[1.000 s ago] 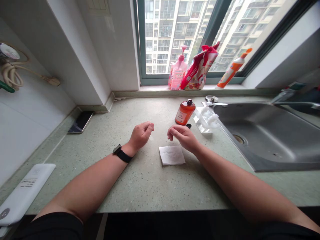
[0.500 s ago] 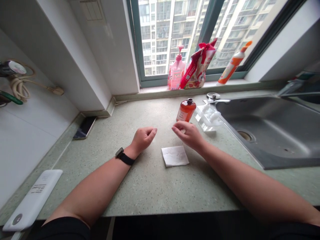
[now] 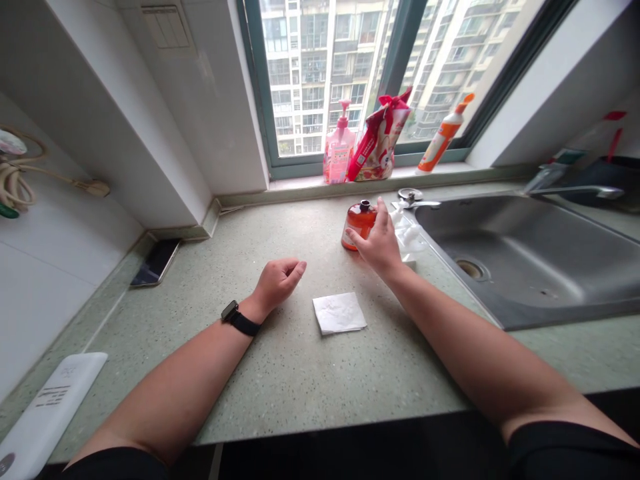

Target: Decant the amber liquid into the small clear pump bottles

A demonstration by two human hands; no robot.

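My right hand (image 3: 380, 243) reaches to a small orange bottle (image 3: 356, 223) with an open black neck. Its thumb lies by the bottle's base and its fingers stretch up along the bottle's right side, apart. My left hand (image 3: 275, 280) rests on the speckled green counter (image 3: 300, 373) with its fingers curled in loosely and nothing showing in them; a black watch (image 3: 239, 318) is on that wrist. A folded white square of paper (image 3: 339, 313) lies flat between my hands. A clear plastic pack (image 3: 413, 233) with white pieces sits just right of the bottle.
A steel sink (image 3: 525, 267) fills the right side, with a tap (image 3: 575, 187) behind it. On the window sill stand a pink pump bottle (image 3: 339, 150), a red bag (image 3: 377, 140) and an orange-and-white bottle (image 3: 443, 137). A phone (image 3: 154, 262) and a white device (image 3: 45, 407) lie at left.
My right hand has moved away from above the paper square, forward to the orange bottle, and its fingers have spread. My left hand has stayed curled in place.
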